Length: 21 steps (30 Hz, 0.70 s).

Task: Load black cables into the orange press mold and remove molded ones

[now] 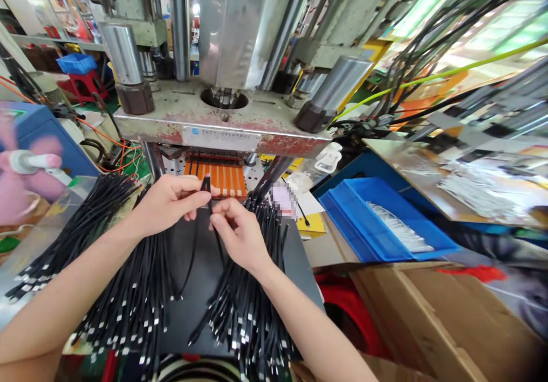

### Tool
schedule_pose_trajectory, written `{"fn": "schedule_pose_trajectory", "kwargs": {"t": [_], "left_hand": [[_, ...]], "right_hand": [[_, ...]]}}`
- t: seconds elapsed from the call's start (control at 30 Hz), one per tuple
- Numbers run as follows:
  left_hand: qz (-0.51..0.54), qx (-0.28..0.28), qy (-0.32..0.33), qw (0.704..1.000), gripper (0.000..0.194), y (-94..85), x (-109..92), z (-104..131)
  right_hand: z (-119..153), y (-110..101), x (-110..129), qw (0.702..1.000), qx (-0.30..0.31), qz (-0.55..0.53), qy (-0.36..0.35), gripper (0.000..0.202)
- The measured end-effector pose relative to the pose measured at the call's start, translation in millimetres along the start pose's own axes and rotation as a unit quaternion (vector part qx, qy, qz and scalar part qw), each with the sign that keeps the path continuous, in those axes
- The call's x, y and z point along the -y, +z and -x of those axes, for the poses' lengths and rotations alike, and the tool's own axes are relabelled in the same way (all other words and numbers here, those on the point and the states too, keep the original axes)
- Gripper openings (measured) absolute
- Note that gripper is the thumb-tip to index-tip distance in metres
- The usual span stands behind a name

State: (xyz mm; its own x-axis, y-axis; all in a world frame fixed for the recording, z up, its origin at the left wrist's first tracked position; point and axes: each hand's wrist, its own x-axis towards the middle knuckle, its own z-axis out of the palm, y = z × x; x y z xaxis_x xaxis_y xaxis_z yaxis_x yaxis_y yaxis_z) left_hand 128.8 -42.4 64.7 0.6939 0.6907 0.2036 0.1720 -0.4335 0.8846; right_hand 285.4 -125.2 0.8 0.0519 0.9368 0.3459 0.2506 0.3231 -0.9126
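A flat black cable (206, 187) is pinched by both hands in front of the press, and its slack hangs below them. My left hand (173, 202) is closed on it near the upper end, thumb against fingers. Just to the right and slightly lower, my right hand (240, 230) grips the cable too, its fingers curled. Behind the hands, an orange fixture plate (233, 179) with pale strips sits under the press. A pile of black cables with metal tips (137, 290) lies below my left forearm, and another cable pile (250, 308) lies beside my right forearm.
The press's heavy metal plate (166, 120) spans above the fixture. More black cables (72, 228) lie at far left, near a pink fan (28, 162). To the right are blue trays (342, 210) holding white pieces, and a cardboard box (411, 313). The dark table (184, 325) is underneath.
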Motion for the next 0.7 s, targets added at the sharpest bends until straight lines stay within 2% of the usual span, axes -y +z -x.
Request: {"fn": "schedule_pose_trajectory", "kwargs": {"t": [0.07,0.2,0.27,0.33,0.43,0.53,0.6,0.7], "left_hand": [[0.007,0.002,0.011,1.000,0.025,1.3,-2.9,-6.5],[0.005,0.013,0.035,0.999,0.025,-2.2,-1.2,-19.4],[-0.024,-0.013,0.069,0.997,0.024,-6.6,-1.5,-26.7],[-0.068,-0.063,0.113,0.989,0.021,-11.8,-5.7,-34.4],[-0.138,-0.136,0.187,0.963,0.020,-18.4,-18.1,-44.8],[-0.185,-0.153,0.259,0.936,0.018,-19.4,-21.6,-50.1],[-0.182,-0.162,0.273,0.931,0.017,-15.9,-7.4,-49.8],[-0.175,-0.185,0.223,0.941,0.031,-8.0,39.3,-43.9]], "right_hand": [[-1.5,2.3,-1.8,1.000,-0.005,-0.020,-0.005,0.012],[4.3,6.4,-11.8,0.999,0.043,0.033,-0.006,0.015],[6.6,8.2,-21.3,0.995,0.065,0.071,0.002,0.015],[2.7,8.6,-33.1,0.991,0.077,0.113,0.008,0.015],[-21.5,6.1,-50.2,0.985,0.061,0.159,-0.002,0.019],[-63.6,1.3,-64.0,0.988,-0.002,0.155,-0.015,0.018],[-93.2,-2.4,-72.2,0.988,-0.042,0.150,-0.014,0.016],[-125.6,-6.8,-82.6,0.984,-0.065,0.166,0.023,0.016]]}}
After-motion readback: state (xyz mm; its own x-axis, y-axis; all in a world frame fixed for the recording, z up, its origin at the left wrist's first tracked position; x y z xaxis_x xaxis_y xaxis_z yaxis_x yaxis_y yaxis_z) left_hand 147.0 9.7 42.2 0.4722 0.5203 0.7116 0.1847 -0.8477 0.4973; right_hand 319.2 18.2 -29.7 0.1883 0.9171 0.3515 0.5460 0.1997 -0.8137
